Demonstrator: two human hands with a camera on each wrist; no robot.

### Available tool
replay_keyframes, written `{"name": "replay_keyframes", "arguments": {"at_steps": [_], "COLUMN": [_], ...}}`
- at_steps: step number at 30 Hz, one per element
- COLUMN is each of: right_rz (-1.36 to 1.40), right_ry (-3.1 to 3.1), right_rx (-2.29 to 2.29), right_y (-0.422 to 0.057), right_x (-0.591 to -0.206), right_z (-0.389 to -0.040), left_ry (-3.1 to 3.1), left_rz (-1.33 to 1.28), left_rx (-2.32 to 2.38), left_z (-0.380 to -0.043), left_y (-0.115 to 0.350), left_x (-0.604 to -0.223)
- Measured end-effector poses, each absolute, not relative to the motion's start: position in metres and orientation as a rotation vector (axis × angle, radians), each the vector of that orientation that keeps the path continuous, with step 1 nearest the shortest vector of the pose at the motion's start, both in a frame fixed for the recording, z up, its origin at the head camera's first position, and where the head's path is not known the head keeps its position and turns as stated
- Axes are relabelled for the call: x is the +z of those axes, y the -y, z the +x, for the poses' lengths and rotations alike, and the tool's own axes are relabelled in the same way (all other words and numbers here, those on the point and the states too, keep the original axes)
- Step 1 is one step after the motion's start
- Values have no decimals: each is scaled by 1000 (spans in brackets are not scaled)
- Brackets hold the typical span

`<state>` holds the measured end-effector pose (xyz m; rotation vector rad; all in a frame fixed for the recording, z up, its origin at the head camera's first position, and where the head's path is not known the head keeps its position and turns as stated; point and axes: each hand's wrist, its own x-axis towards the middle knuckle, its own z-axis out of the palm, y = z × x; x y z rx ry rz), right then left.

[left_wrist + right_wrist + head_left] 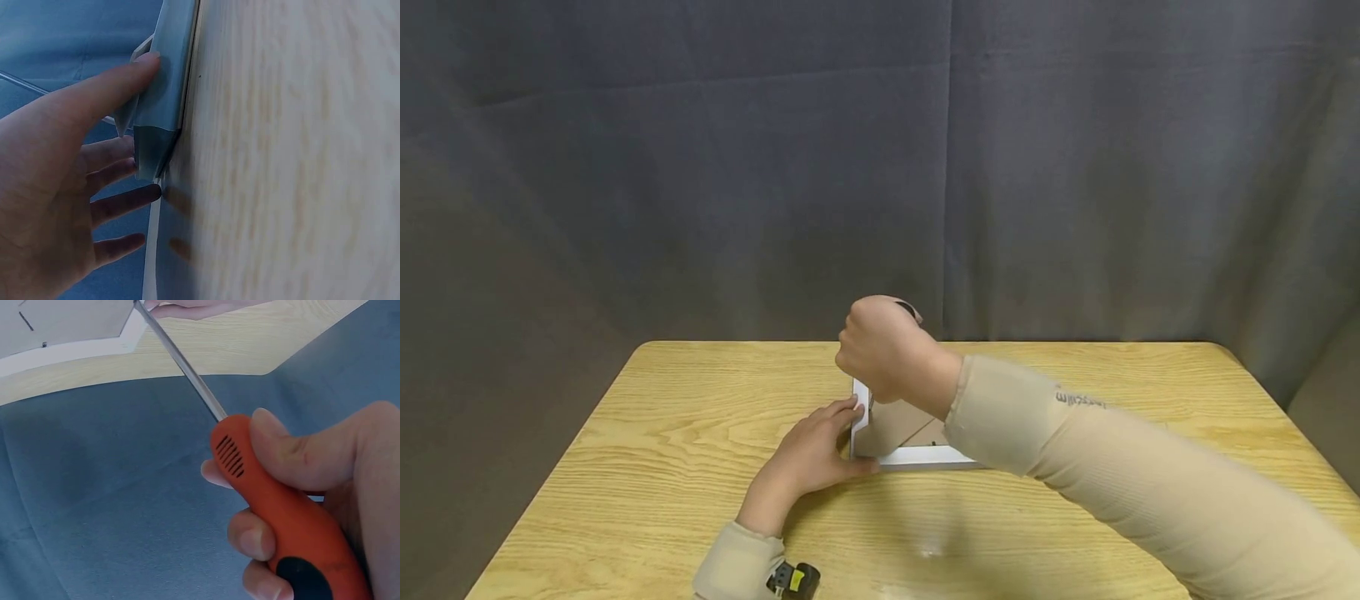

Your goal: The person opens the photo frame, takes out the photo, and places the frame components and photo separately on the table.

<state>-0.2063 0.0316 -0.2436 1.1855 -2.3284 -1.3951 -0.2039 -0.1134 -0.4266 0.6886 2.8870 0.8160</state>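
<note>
A white picture frame (925, 455) lies face down on the table, its brown backing board (891, 423) facing up. My left hand (811, 448) rests at its near left corner, thumb along the front rail and fingertips on the left rail. From the left wrist view, those fingers are spread and fairly straight beside the frame's corner (156, 147). My right hand (883, 348) grips a screwdriver (284, 512) with an orange and black handle, held above the frame. Its metal shaft (187, 369) runs down to the inner edge of the left rail; the tip is at the picture's border.
The wooden table (700, 408) has rounded far corners, and a dark grey curtain (775, 183) hangs behind it. My right forearm (1120, 467) crosses over the frame's right part and hides it. Small dark tabs (44, 344) show along the frame's inner edge.
</note>
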Motion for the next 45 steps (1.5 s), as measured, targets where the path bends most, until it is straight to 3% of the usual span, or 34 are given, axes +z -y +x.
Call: {"name": "replay_keyframes", "arguments": {"at_steps": [9,18,29,45], "right_rz": [1218,1143,1099,889], "right_ry": [2321,2531,2687,2675], "right_rx": [-1291,-816,-151,128], "right_y": [-39,-104,-187,-231], "right_x": [-244,-246,-292,-349], "right_z": [-207,-221,-220,-201], "left_ry": [-2881,-2889,-2871,-2874], "left_rz": [644,657,682,665], "left_rx": [823,765,750,733], "left_z": [-203,-203,-202,-201], "left_y": [117,111,105,102], "left_x": [-427,-423,-427,-427]}}
